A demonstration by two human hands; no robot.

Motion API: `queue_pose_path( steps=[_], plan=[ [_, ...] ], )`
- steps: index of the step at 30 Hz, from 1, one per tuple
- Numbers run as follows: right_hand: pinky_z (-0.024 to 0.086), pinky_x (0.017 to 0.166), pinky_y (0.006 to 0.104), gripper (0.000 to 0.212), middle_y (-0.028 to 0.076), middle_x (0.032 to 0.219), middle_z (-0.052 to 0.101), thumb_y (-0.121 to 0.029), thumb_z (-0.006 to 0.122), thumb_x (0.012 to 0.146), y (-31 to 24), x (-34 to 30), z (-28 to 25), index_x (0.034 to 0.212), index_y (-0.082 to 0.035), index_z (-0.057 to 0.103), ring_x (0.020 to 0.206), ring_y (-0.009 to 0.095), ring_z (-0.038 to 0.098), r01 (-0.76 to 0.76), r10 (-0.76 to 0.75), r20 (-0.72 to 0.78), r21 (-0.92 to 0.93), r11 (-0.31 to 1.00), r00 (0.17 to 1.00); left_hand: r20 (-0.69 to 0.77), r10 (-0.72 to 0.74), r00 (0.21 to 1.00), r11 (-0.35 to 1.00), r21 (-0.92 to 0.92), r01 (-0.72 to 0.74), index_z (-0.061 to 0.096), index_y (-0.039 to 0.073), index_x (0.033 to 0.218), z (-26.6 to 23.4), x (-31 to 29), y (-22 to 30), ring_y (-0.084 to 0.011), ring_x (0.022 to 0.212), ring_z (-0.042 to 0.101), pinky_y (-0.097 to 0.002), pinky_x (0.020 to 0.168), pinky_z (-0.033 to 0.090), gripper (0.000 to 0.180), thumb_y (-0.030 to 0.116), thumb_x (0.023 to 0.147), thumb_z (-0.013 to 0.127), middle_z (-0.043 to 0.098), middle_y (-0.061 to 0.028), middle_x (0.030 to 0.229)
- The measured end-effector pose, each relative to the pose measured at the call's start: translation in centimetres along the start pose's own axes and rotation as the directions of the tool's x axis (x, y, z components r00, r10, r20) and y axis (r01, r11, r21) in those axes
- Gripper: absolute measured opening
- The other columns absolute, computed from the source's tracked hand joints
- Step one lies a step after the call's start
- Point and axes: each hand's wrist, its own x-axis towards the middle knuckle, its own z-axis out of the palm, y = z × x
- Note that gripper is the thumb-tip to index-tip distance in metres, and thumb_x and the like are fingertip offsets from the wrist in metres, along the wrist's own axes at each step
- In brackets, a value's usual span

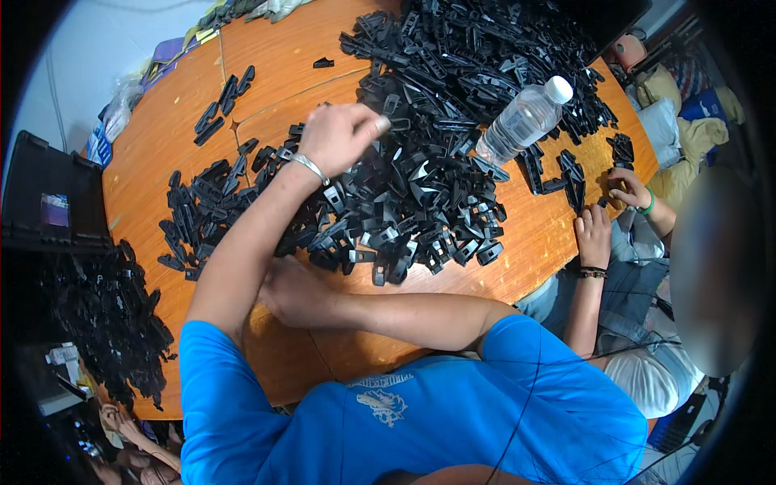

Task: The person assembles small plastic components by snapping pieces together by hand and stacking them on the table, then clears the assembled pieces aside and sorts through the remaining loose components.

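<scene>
My left hand (333, 139), with a silver bracelet at the wrist, hangs over the near heap of black plastic clips (404, 202). Its fingers are curled in and point right; whatever they hold, if anything, is hidden beneath the hand. My right forearm crosses in front of me to the left. There my right hand (295, 293) is low by the table edge, partly behind my left forearm, and its fingers are hidden. Loose black clips (202, 206) spread over the wood to the left of my left hand.
The wooden table (283, 40) also bears a larger far heap of black parts (469, 56) and a water bottle (525, 121) with a white cap. At right, a co-worker's hands (594, 234) touch the table edge. More black parts (105, 315) lie in a pile at left, near a black bin (52, 194).
</scene>
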Motion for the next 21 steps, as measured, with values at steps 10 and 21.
queue_pose_path(
  steps=[10,21],
  plan=[
    [0.045,0.09,0.051,0.016,0.011,0.112,0.068,-0.004,0.07,0.08,-1.1,-0.1,-0.1,0.095,-0.009,0.075,0.11,0.035,0.059,0.067,-0.061,-0.108,0.054,0.996,0.992,-0.113,-0.25,0.961,0.872,0.406,0.275,0.06,0.021,0.156,-0.1,9.9,-13.2,-0.0292,0.159,0.039,-0.0514,0.125,0.04,0.057,0.05,0.107,0.061,0.048,-0.0087,0.168],
    [0.043,0.088,0.0452,0.01,0.004,0.104,0.067,-0.008,0.075,0.089,-1.0,-0.2,-2.0,0.097,-0.014,0.076,0.104,0.029,0.06,0.048,-0.048,-0.009,-0.023,0.999,0.999,0.225,0.033,0.974,0.992,-0.123,-0.006,0.071,0.009,0.145,-4.7,-2.6,-10.7,-0.027,0.141,0.06,-0.0424,0.12,0.046,0.05,0.045,0.113,0.058,0.067,-0.0143,0.15]
  ],
)
